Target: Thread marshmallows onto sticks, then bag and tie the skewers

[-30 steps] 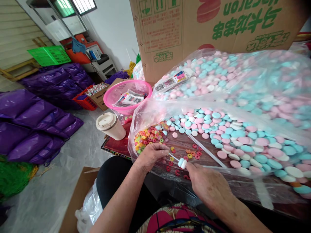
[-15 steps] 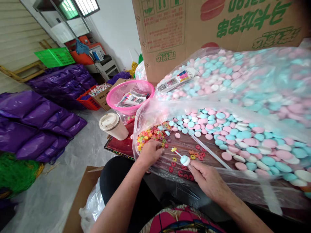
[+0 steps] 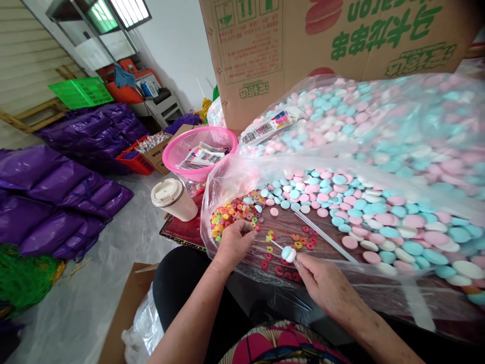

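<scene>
Bare left hand (image 3: pixel 235 245) has moved off the thin white stick (image 3: pixel 276 244) towards the multicoloured small rings (image 3: pixel 235 212), loosely curled; whether it holds any, I cannot tell. Bare right hand (image 3: pixel 326 281) pinches the stick's rounded blue-and-white sweets (image 3: pixel 288 254) above the near dark-red tabletop (image 3: pixel 186 231). Farther left, a round pink mesh basket (image 3: pixel 167 156) holds printed packets (image 3: pixel 204 155).

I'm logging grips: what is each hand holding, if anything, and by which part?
The right hand holds a stick at the end with candy, exact grip hidden. Whether the left hand holds anything can't be told.
</scene>
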Tool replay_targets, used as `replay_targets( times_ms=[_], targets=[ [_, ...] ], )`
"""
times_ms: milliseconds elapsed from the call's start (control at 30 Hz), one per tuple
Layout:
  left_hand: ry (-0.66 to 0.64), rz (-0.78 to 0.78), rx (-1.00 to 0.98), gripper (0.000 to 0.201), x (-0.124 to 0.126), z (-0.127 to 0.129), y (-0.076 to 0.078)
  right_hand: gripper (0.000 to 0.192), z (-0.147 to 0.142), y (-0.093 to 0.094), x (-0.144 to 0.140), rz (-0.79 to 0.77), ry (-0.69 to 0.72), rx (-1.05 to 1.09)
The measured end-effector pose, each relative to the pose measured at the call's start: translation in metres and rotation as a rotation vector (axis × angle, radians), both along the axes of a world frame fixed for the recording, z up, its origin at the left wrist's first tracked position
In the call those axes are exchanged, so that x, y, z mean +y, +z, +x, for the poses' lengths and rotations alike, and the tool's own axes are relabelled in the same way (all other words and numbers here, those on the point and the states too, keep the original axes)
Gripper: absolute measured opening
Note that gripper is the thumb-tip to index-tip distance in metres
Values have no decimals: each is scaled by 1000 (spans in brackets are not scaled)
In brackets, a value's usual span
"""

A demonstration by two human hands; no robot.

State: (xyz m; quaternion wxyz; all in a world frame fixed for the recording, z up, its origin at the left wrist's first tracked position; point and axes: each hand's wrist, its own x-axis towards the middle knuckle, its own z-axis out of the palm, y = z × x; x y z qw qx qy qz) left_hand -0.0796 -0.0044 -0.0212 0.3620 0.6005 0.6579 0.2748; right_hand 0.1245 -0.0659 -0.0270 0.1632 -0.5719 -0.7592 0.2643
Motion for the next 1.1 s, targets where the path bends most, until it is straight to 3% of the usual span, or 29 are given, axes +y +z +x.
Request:
replay_targets(
  times_ms=[67,133,433,533,633,733,800,867,933,1000,1100],
  targets=[
    [26,-74,-262,9,-4,9,0,28,0,2,0,-11,6,-56],
    [25,-115,-402,10,-8,18,2,27,-1,5,0,-34,-10,-128],
    [44,36,-221,23,-11,33,3,26,-5,29,-1,-158,-32,-377],
    [49,-50,-311,22,-13,40,2,26,-6,29,-2,-143,-35,-380],
    [-12,-90,-411,16,-18,51,3,27,-7,18,-1,-66,-89,-253],
    [-175,51,-380,16,-13,56,9,29,4,5,11,67,-123,-11],
    [-215,104,-371,21,4,53,13,29,19,3,28,141,-199,41],
    [-137,124,-238,25,28,49,16,31,37,7,52,155,-326,-74],
    [-122,114,34,20,52,50,16,31,51,11,76,128,-410,-230],
    [-139,91,189,12,67,55,13,30,57,12,95,110,-417,-309],
    [-141,82,223,6,69,65,8,27,51,6,107,93,-369,-352]
  ],
)
